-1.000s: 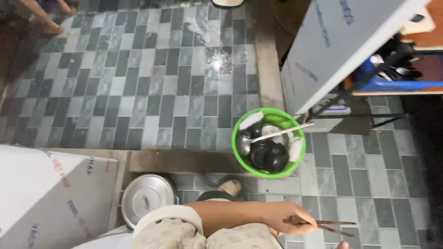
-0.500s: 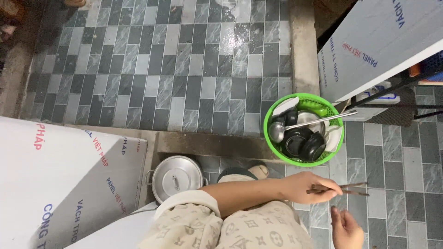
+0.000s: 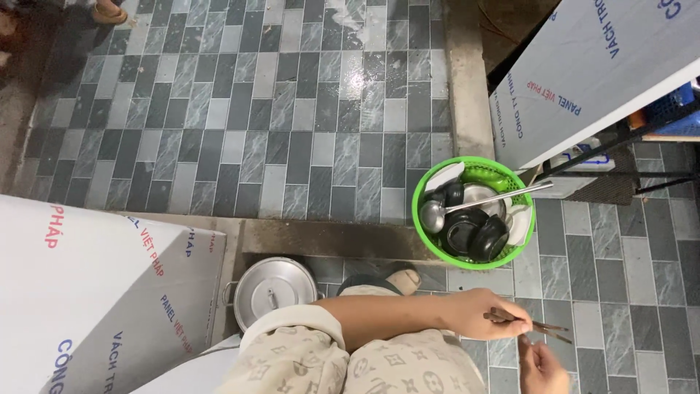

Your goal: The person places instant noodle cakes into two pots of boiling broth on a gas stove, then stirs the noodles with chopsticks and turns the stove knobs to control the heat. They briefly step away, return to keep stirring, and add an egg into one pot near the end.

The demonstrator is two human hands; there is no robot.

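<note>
My left hand (image 3: 483, 315) reaches across my lap to the right and pinches a pair of dark brown chopsticks (image 3: 538, 330), which point right over the tiled floor. My right hand (image 3: 543, 367) comes up from the bottom edge just below the chopsticks. Its fingers are apart, one fingertip is close to the sticks, and it holds nothing. Just beyond my hands, on the floor, stands a round green basket (image 3: 425, 232). It holds a steel ladle (image 3: 437, 214), black bowls (image 3: 475, 234) and white dishes.
A lidded metal pot (image 3: 272, 290) stands on the floor at my left, beside a large white panel (image 3: 80, 292). Another white panel (image 3: 583, 80) leans at the top right over a blue crate (image 3: 671, 106). My foot (image 3: 399, 279) rests below a concrete step. Someone else's foot (image 3: 109, 11) shows far top left.
The view has swung, so the basket now lies further right and the left panel shows more. My right hand has come up into view under the chopsticks, which my left hand still holds.
</note>
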